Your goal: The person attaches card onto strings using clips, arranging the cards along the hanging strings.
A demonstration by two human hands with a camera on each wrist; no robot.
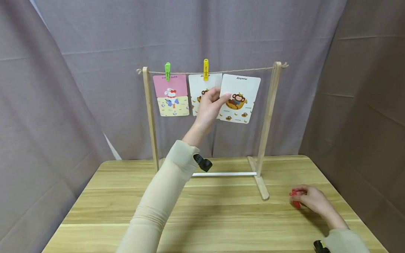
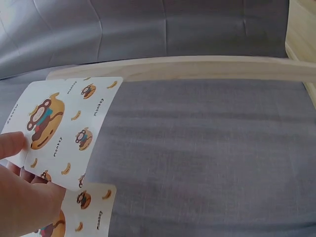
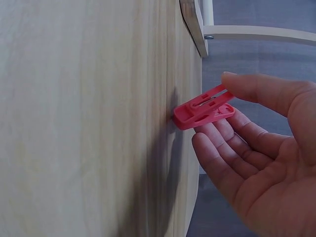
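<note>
Fingers of the left hand point(image 1: 210, 106) pinch a monkey card point(image 1: 239, 98) up by the string point(image 1: 224, 71), far across the table point(image 1: 219, 216). Down on the right, near the stand's foot point(image 1: 261, 186), the right hand point(image 1: 312, 199) holds a red peg point(image 3: 203, 113) between thumb and fingers, its tip touching the wood.

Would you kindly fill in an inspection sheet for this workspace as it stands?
Surface: wooden table, bare grain.
Job's things: monkey card held against the string, unpegged; red peg touching the table.
Clutter: pink rabbit card under green peg; another card under yellow peg; wooden rack.
Grippers: left hand pinches the monkey card; right hand pinches the red peg.
Cables: nothing seen.
Surroundings: grey curtain all round.
</note>
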